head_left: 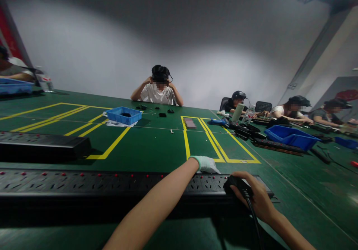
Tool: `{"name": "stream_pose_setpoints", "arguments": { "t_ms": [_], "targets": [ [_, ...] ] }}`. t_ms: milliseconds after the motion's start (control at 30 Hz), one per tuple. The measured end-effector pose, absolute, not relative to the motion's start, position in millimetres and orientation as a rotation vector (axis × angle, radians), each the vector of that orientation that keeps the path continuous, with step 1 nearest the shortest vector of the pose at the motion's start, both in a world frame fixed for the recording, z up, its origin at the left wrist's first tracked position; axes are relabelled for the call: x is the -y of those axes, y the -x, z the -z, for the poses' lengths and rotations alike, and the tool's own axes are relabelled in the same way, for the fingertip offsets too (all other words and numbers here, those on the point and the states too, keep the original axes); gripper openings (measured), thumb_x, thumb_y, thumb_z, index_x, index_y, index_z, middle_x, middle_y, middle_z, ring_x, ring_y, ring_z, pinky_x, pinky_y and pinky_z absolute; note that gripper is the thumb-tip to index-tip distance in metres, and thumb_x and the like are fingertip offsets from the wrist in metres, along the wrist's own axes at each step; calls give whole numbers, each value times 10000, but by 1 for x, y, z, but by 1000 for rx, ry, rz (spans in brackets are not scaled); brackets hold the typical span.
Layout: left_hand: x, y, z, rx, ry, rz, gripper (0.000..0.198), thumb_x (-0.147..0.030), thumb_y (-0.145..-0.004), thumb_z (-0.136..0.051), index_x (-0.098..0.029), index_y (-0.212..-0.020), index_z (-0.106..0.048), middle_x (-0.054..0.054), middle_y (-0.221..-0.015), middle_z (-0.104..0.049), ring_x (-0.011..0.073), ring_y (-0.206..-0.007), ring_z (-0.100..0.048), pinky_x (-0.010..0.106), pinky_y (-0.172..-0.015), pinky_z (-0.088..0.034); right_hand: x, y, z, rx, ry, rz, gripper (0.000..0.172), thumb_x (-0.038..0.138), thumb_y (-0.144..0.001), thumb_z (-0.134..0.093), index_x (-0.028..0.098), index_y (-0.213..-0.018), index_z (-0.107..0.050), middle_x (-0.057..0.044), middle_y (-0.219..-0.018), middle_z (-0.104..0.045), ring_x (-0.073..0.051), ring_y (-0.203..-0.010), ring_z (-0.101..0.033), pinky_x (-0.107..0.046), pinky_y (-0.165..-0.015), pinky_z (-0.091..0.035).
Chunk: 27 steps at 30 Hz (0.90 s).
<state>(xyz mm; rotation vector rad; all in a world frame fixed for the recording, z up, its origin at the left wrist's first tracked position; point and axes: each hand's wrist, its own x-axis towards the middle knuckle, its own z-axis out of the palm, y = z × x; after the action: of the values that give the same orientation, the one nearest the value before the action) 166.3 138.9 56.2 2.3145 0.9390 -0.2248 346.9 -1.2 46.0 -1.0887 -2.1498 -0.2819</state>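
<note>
Long black power strip [84,183], red switches along its far edge, sockets in a row. Right of its middle, on the far edge: gloved left hand [205,165], laid flat, fingers together. At its right end: bare right hand [256,199] clenched round a black plug [236,184] (cable [254,214] trailing towards the camera), resting on the strip's top.

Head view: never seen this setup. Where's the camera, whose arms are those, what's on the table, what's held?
No machine here: one camera sits on a person's head, looking forward and down, so both arms at the bottom are the wearer's own. The gloved left hand rests on a long black power strip lying across the green table. The right hand has its grip closed on a black plug at the strip's right end; its cable trails back toward the wearer. Farther off are a blue tray and a person seated opposite.
</note>
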Motion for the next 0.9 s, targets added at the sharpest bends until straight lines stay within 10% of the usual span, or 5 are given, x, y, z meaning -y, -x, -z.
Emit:
{"name": "stream_pose_setpoints", "arguments": {
  "t_ms": [900],
  "targets": [
    [-143,-168,-54,-913,-2369,286,330,-412,-971,-589,-151,-1172,-612,80,-1182,-618,229,-1031,-627,426,-891,-530,3,-346,-48,2151,1091,283,172,299,-933,-583,233,-1091,-571,-37,-918,-721,-189,-759,-722,-281,-681,-576]
  ]
}}
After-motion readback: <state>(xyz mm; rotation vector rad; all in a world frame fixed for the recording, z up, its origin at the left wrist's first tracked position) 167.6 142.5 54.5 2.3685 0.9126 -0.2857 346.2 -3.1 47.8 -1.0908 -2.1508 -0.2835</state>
